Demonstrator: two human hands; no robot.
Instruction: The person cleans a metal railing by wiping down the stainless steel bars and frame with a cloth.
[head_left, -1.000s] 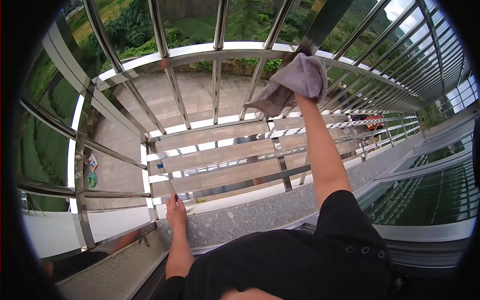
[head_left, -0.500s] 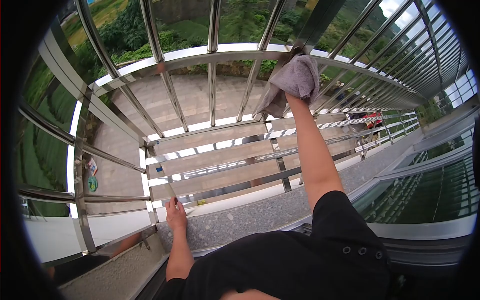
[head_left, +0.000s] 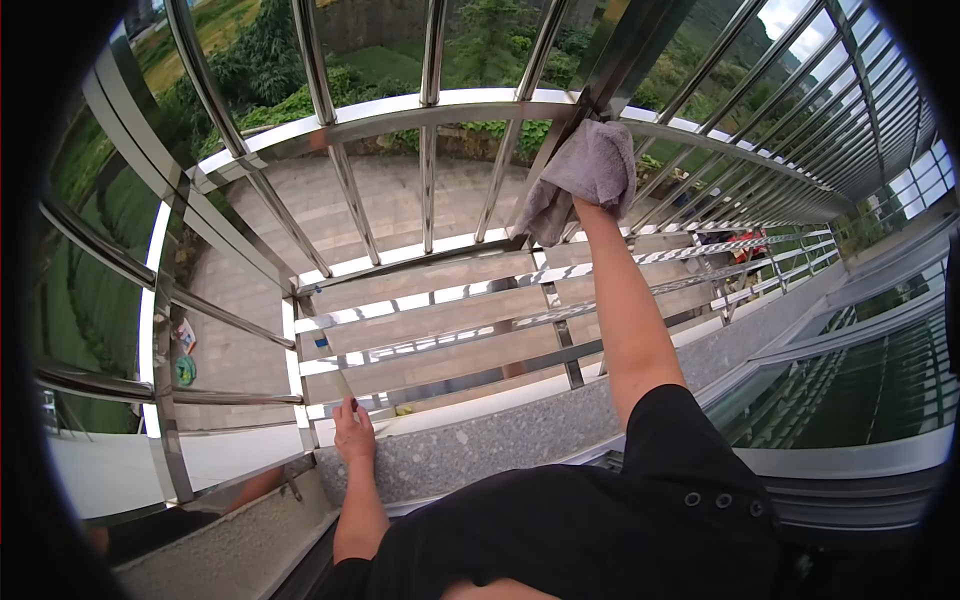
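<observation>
Cloth (head_left: 585,172) held in right hand (head_left: 592,211) sits by a metal post (head_left: 632,52), left hand (head_left: 354,436) near rails (head_left: 375,353), its hold unclear

Black short-sleeved top (head_left: 560,520), three round buttons (head_left: 724,503)

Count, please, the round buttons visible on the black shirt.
3. They form a short row near the right sleeve: a left button, a middle button and a right button. More may be hidden on unseen parts of the shirt.
</observation>
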